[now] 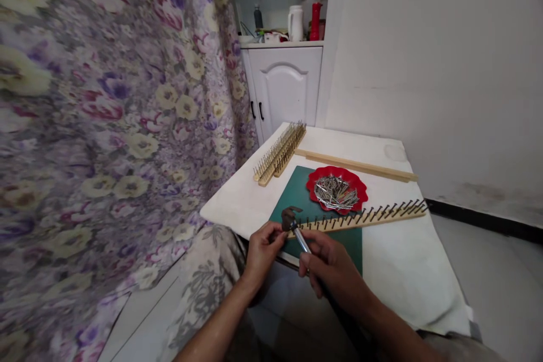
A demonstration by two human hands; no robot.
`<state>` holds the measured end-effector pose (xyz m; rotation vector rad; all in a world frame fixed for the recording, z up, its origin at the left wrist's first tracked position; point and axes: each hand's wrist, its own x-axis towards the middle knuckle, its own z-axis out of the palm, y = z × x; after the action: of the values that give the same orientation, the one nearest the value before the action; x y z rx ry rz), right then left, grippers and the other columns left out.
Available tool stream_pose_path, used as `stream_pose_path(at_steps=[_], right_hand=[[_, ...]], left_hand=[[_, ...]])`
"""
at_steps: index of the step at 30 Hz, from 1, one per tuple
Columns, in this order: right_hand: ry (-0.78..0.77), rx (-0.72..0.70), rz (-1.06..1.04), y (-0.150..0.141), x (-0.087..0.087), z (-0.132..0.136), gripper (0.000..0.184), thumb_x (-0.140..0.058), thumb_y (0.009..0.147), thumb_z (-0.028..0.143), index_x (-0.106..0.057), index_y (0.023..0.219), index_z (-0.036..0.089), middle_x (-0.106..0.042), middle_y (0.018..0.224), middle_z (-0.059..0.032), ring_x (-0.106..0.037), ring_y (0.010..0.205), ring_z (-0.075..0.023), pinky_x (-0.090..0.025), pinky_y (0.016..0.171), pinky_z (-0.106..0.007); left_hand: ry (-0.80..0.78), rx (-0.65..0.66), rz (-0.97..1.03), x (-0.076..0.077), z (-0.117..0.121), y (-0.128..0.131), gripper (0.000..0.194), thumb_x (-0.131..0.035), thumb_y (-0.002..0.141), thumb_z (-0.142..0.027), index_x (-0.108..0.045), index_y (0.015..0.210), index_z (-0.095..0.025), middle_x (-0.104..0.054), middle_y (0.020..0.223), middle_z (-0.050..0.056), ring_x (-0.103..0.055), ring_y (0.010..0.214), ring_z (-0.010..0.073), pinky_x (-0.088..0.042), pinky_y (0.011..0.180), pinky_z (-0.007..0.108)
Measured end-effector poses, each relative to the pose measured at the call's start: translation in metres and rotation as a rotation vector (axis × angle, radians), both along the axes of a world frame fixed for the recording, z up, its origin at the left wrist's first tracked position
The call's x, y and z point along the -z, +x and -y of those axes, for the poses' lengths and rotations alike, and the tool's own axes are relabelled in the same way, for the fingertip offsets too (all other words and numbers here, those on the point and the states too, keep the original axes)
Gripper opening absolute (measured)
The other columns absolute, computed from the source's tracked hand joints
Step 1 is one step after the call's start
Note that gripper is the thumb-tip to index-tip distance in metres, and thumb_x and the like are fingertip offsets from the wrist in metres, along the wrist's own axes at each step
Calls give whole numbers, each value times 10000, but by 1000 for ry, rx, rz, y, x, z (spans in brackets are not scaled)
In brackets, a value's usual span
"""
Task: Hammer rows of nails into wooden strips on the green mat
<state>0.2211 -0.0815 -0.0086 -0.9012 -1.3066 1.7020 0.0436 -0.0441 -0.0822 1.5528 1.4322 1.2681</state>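
My right hand (328, 263) is wrapped around a hammer (302, 240) with a bright metal shaft. The hammer's dark claw head (289, 217) is over the left end of a wooden strip (369, 220). Two rows of dark nails stand up along this strip, which lies slantwise across a green mat (292, 192). At the strip's left end my left hand (266, 246) is closed, thumb and fingertips pinched together. Whatever is between those fingertips is too small and covered to name. Behind the strip, a red scalloped dish (311, 184) holds many loose silvery nails (337, 192).
Nail-studded wooden strips (278, 155) lie side by side at the table's back left. Two bare wooden strips (360, 167) lie across the back of the white-covered table (237, 203). A floral curtain (127, 124) hangs on the left, and a white cabinet (288, 82) stands behind.
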Motion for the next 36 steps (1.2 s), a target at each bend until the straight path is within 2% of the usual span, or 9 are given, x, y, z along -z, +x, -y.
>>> stream_pose_path(at_steps=[13,18,24,36], right_hand=[[14,8,41,-5,-2,0,340,-537,830,241,-505,1160,166,-591,616,56,-427,308,-33,-301,328,-145],[7,-10,66,-6,-1,0,325,-538,825,237,-515,1139,156,-581,605,61,-417,300,-28,-305,330,-147],[26,-10,76,-4,-1,0,328,-528,837,238,-503,1157,167,-587,618,58,-422,307,-29,-301,332,-146],[18,-53,79,-3,1,2,325,-536,842,242,-510,1157,165,-594,627,46,-429,312,-30,-302,331,-143]], left_hand=[[24,24,37,0,1,-1,110,-590,776,-253,-627,746,-154,-594,723,10,-539,700,131,-418,641,204],[36,34,62,4,0,-3,59,-582,760,-197,-621,749,-154,-582,723,0,-524,683,122,-406,624,197],[26,31,55,11,-1,-4,82,-575,773,-207,-635,780,-152,-587,742,7,-524,689,121,-402,620,197],[18,33,74,6,1,-2,67,-568,758,-178,-630,749,-152,-556,691,-9,-496,643,110,-387,586,188]])
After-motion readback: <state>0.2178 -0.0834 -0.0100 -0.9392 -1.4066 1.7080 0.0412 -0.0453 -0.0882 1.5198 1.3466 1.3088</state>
